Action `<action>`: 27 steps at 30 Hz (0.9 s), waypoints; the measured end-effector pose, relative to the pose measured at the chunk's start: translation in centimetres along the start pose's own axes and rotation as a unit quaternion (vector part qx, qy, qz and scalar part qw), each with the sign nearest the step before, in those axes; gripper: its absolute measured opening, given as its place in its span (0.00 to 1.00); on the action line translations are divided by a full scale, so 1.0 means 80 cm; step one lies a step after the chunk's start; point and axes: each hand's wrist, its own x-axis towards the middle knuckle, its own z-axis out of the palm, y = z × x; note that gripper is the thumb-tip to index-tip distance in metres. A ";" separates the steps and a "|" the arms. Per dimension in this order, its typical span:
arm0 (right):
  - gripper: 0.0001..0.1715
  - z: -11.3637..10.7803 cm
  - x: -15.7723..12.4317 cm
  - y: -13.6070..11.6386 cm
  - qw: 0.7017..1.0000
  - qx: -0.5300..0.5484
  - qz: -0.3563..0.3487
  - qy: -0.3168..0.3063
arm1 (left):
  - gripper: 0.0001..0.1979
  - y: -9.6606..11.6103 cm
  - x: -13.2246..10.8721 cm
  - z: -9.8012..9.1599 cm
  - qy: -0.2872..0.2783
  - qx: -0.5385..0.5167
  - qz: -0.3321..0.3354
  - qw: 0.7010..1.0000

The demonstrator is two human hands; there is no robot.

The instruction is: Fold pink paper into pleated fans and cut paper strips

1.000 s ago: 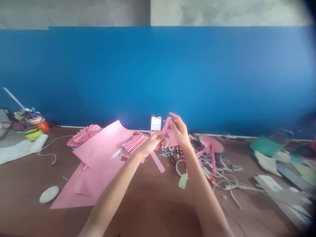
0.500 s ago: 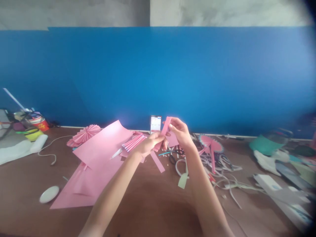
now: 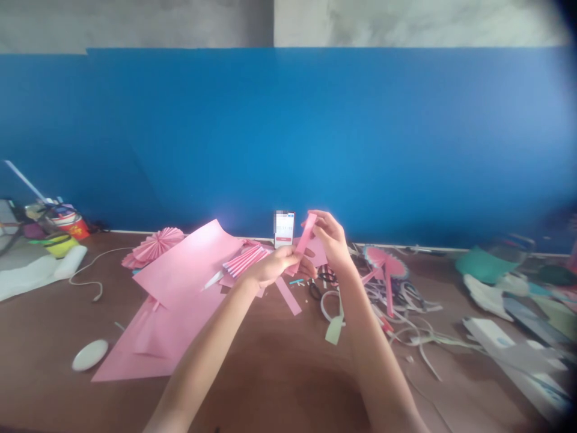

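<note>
A narrow pink paper strip (image 3: 305, 234) stands tilted between my hands above the table. My left hand (image 3: 274, 266) pinches its lower end, and my right hand (image 3: 330, 236) has its fingers around the upper part. Just below my left wrist lies a bundle of folded pink-and-white paper (image 3: 243, 262), resting on a large pink paper sheet (image 3: 180, 264). A white craft knife (image 3: 213, 280) lies on that sheet. Black-handled scissors (image 3: 315, 291) sit below my right hand, partly hidden by it.
A phone (image 3: 283, 229) leans against the blue wall (image 3: 288, 126) behind my hands. A pink paper rosette (image 3: 155, 246) and a pink paper fan on a stick (image 3: 386, 267) lie on the brown table (image 3: 270, 367), among white paper scraps (image 3: 406, 300). A white computer mouse (image 3: 90, 355) sits front left.
The pink strip has shifted slightly between my hands, and my hands sit a little closer together. The items on the table have not visibly moved.
</note>
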 end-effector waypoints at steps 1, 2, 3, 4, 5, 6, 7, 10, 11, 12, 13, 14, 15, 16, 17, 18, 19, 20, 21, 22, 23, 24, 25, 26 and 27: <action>0.17 0.000 0.000 0.000 1.000 -0.004 -0.008 0.005 | 0.17 0.000 0.000 0.000 -0.001 -0.005 -0.003 1.000; 0.16 0.000 0.001 0.000 1.000 -0.008 -0.017 0.012 | 0.17 0.000 0.000 0.000 -0.003 -0.010 -0.006 1.000; 0.15 0.001 0.001 0.000 0.999 -0.013 -0.025 0.020 | 0.17 0.000 0.000 0.000 -0.007 -0.012 -0.009 1.000; 0.14 0.001 0.001 0.000 0.999 -0.019 -0.031 0.029 | 0.17 0.000 -0.001 0.000 -0.011 -0.012 -0.011 1.000; 0.12 0.001 0.001 0.001 0.998 -0.025 -0.036 0.039 | 0.17 0.000 -0.001 0.000 -0.013 -0.012 -0.013 1.000; 0.11 0.001 0.002 0.001 0.998 -0.031 -0.040 0.047 | 0.17 0.000 -0.001 0.000 -0.012 -0.011 -0.013 1.000; 0.10 0.001 0.002 0.001 0.997 -0.035 -0.042 0.054 | 0.17 0.000 -0.001 0.000 -0.010 -0.008 -0.014 1.000; 0.09 0.002 0.002 0.000 0.995 -0.040 -0.043 0.078 | 0.17 -0.002 -0.001 -0.004 0.000 0.011 -0.014 1.000; 0.09 0.002 0.002 -0.001 0.995 -0.041 -0.040 0.084 | 0.17 -0.004 0.000 -0.005 0.001 0.019 -0.013 1.000; 0.09 0.003 0.001 -0.001 0.995 -0.043 -0.035 0.087 | 0.16 -0.005 0.000 -0.007 0.003 0.028 -0.011 1.000; 0.09 0.003 0.001 -0.002 0.995 -0.044 -0.030 0.088 | 0.16 -0.005 0.000 -0.008 0.004 0.034 -0.008 0.999; 0.09 0.003 0.001 -0.002 0.995 -0.045 -0.024 0.087 | 0.15 -0.006 0.001 -0.008 0.005 0.038 -0.005 0.999; 0.09 0.003 0.002 -0.002 0.995 -0.045 -0.018 0.083 | 0.15 -0.005 0.001 -0.007 0.007 0.039 -0.003 0.999; 0.09 0.001 0.002 -0.002 0.996 -0.045 -0.012 0.078 | 0.15 -0.004 0.001 -0.006 0.012 0.036 -0.002 0.999; 0.10 0.000 0.002 -0.001 0.997 -0.044 -0.006 0.070 | 0.15 -0.002 0.000 -0.004 0.021 0.031 -0.002 0.999; 0.10 -0.003 0.002 0.001 0.997 -0.042 0.000 0.060 | 0.14 0.000 0.000 -0.002 0.031 0.026 -0.003 0.999; 0.11 -0.005 0.002 0.002 0.998 -0.039 0.007 0.050 | 0.14 0.002 0.000 0.001 0.043 0.020 -0.003 0.999; 0.12 -0.007 0.002 0.004 0.999 -0.032 0.015 0.039 | 0.13 0.005 0.000 0.003 0.053 0.016 -0.002 0.998; 0.13 -0.009 0.002 0.005 0.999 -0.021 0.021 0.029 | 0.12 0.007 -0.001 0.005 0.061 0.014 0.000 0.998; 0.14 -0.010 0.001 0.006 0.999 -0.006 0.026 0.019 | 0.12 0.008 -0.001 0.007 0.068 0.013 0.002 0.998; 0.15 -0.010 0.001 0.006 1.000 0.009 0.028 0.009 | 0.12 0.009 -0.001 0.008 0.073 0.014 0.003 0.997; 0.15 -0.010 0.000 0.005 0.999 0.023 0.028 0.002 | 0.11 0.010 0.000 0.008 0.077 0.016 0.003 0.997; 0.17 -0.009 -0.001 0.004 0.999 0.033 0.025 -0.003 | 0.11 0.010 0.000 0.009 0.080 0.017 0.001 0.997; 0.18 -0.008 -0.001 0.002 0.999 0.036 0.020 -0.006 | 0.11 0.009 0.000 0.009 0.082 0.018 -0.001 0.996; 0.20 -0.007 -0.002 0.001 0.999 0.032 0.014 -0.007 | 0.11 0.009 0.000 0.009 0.083 0.019 -0.001 0.996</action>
